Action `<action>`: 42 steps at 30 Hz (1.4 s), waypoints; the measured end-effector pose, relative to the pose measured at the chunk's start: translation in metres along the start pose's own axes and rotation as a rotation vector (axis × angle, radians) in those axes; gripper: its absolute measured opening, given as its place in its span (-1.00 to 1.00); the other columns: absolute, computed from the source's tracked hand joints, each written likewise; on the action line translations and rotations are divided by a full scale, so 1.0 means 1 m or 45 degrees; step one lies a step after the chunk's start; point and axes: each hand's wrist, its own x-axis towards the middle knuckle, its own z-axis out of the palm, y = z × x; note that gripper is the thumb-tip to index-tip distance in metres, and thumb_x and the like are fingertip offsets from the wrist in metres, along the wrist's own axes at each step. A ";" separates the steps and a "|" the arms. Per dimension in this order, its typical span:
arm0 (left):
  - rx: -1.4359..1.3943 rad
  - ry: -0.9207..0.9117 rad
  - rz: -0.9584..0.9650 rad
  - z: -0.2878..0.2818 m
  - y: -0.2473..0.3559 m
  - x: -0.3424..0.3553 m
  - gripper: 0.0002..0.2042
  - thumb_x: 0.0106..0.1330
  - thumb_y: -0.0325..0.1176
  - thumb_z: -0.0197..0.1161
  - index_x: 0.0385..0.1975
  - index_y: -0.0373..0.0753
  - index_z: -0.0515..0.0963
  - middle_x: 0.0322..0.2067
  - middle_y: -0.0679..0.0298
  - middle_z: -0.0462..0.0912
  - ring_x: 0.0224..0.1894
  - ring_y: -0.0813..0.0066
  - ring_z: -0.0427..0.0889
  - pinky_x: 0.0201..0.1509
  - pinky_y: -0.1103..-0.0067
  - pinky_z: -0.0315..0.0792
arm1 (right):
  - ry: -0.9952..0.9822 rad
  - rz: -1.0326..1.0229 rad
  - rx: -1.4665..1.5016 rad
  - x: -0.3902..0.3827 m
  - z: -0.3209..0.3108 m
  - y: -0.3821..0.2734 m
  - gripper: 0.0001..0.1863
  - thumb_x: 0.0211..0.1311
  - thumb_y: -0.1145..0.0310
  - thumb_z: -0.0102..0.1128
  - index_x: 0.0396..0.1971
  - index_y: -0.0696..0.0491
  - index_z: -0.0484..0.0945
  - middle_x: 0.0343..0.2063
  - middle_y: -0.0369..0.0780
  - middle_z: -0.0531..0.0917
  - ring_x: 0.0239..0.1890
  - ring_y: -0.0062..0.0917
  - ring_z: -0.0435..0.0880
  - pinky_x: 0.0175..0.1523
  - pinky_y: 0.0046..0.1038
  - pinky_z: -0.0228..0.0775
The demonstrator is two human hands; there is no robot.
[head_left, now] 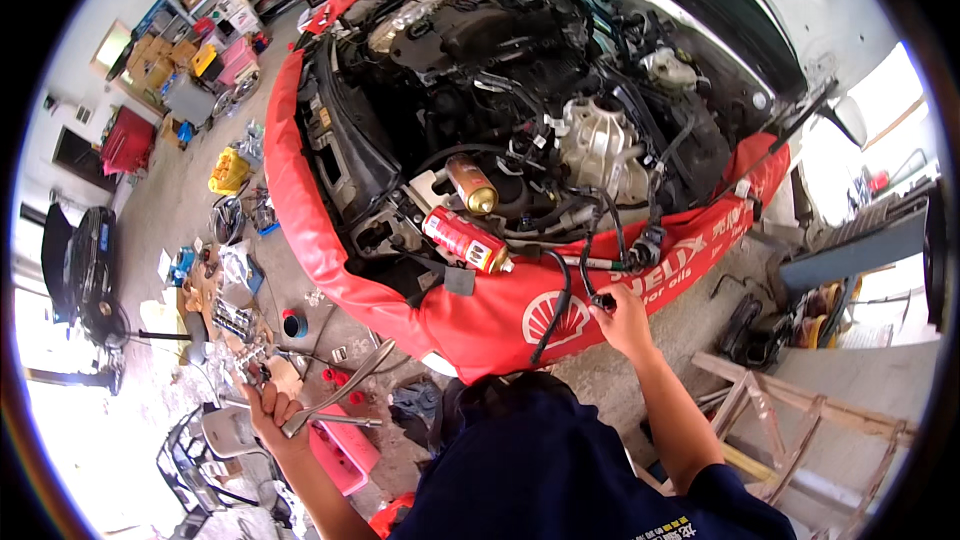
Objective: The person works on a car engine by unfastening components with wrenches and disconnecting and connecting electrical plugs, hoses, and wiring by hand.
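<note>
A navy short-sleeved shirt (540,470) bears white-and-yellow print (676,528).

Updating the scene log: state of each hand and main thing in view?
Left hand: grip closed on tool
Metal tool: held, exact kind unclear
Right hand: grip closed on cable
Black cable: held near one end
Red can: lying on its side
Gold can: lying on its side
Engine bay: open
Red cover: draped over car edge

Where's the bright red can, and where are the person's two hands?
Bright red can (460,235), head view: middle of its body.
Left hand (266,417), head view: its middle.
Right hand (625,322), head view: its middle.
</note>
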 end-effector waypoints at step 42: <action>1.145 -0.077 -0.634 -0.025 -0.062 0.500 -0.72 0.37 -0.09 0.17 -0.24 -0.22 0.53 -0.66 0.39 0.40 -0.70 0.61 0.37 -0.65 0.61 0.28 | 0.975 1.481 0.694 -0.121 0.244 -0.095 -0.56 0.34 0.30 0.09 0.15 0.08 0.26 -0.21 -0.20 0.52 -0.42 -0.52 0.62 -0.52 -0.54 0.40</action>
